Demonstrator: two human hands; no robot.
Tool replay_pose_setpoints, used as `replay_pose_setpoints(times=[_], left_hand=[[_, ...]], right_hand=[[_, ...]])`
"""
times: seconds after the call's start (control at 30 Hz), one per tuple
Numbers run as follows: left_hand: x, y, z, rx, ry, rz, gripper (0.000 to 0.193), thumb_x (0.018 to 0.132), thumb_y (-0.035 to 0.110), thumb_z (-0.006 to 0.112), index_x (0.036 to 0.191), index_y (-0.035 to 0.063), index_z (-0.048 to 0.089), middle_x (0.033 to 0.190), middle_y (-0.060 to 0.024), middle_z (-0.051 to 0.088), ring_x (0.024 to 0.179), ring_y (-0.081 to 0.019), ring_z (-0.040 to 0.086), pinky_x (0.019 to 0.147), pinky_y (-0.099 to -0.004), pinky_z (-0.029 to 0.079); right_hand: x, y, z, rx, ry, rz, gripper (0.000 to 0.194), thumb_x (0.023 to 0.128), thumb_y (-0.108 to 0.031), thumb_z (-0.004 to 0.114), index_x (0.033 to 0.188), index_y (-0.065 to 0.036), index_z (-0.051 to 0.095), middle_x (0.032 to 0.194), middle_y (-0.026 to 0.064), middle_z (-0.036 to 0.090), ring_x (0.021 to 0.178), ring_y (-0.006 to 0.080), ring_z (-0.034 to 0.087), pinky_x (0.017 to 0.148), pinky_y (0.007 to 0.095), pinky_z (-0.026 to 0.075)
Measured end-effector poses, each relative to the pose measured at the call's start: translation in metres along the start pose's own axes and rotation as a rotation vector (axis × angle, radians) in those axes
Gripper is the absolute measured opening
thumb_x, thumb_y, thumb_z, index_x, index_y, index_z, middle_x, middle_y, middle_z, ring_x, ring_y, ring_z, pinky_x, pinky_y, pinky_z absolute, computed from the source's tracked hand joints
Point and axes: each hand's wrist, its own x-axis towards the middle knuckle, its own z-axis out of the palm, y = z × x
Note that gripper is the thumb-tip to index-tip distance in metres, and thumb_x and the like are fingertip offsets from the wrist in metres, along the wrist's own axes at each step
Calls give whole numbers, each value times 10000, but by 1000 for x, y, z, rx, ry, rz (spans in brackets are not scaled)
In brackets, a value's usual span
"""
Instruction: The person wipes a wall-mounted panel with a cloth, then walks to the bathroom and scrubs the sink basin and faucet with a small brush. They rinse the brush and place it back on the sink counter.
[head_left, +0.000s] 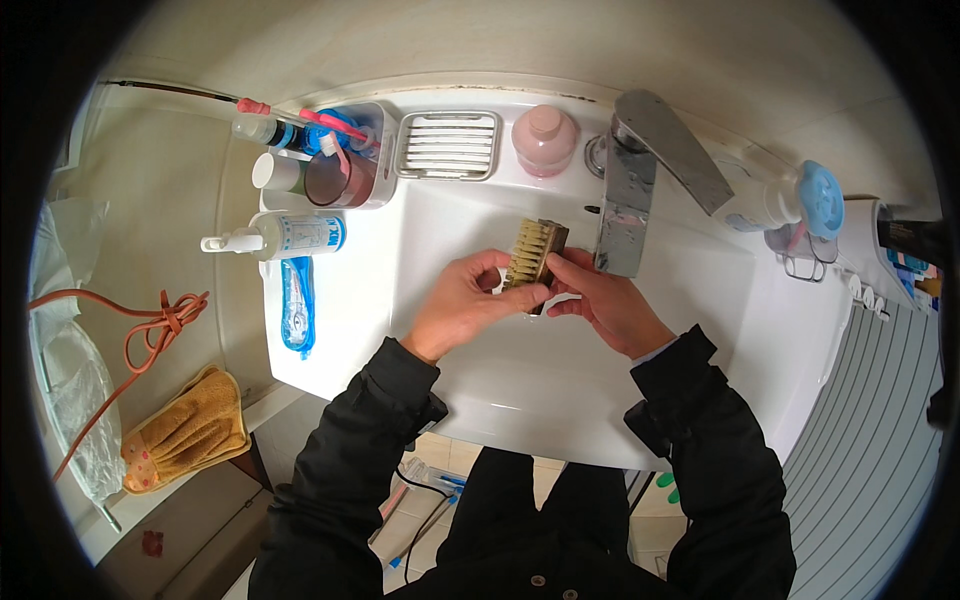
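Over the white basin I hold a scrub brush with pale yellow bristles and a dark wooden back. My left hand touches its bristle side, thumb across the lower end and fingers partly behind it. On the other side my right hand grips the wooden back between thumb and fingers. The brush is tilted on edge, its bristles facing left. Just right of it a chrome faucet reaches out over the basin; no running water shows.
Along the back rim are a metal soap dish and a pink bottle. On the left stand a toiletry caddy, a pump bottle and a blue pouch. A blue-topped container is at the right.
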Motion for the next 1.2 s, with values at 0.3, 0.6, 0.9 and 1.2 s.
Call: replay_pose_setpoints(times=[0.3,0.6,0.9,1.2], left_hand=[[3,22,-24,547,600,340,376,746,199,862,1040,30,699,783,-67,658,693,-149,637,597,-323,503],[43,77,-51,1412,804,395,383,801,199,788,1168,132,700,1031,-115,684,883,-363,688,720,-454,555],[81,69,-61,1464,758,361,450,802,121,774,1237,122,657,1066,-166,625,914,-403,670,756,-482,555],[28,28,15,712,527,500,314,859,53,720,1170,62,680,812,-53,605,638,-161,538,575,-305,442]], right_hand=[[-1,-5,-21,170,263,-115,254,1007,-193,582,1182,-26,661,1025,50,691,907,140,649,807,301,549],[4,7,-19,106,407,-62,258,1004,-108,542,1214,-15,658,1060,58,700,942,137,664,861,290,556],[-2,3,-28,208,367,-43,287,935,-47,634,1219,-4,630,1087,91,705,963,175,681,889,328,566],[-5,-7,-28,-371,479,-145,197,933,-108,648,1083,13,691,865,74,731,782,164,678,708,302,539]])
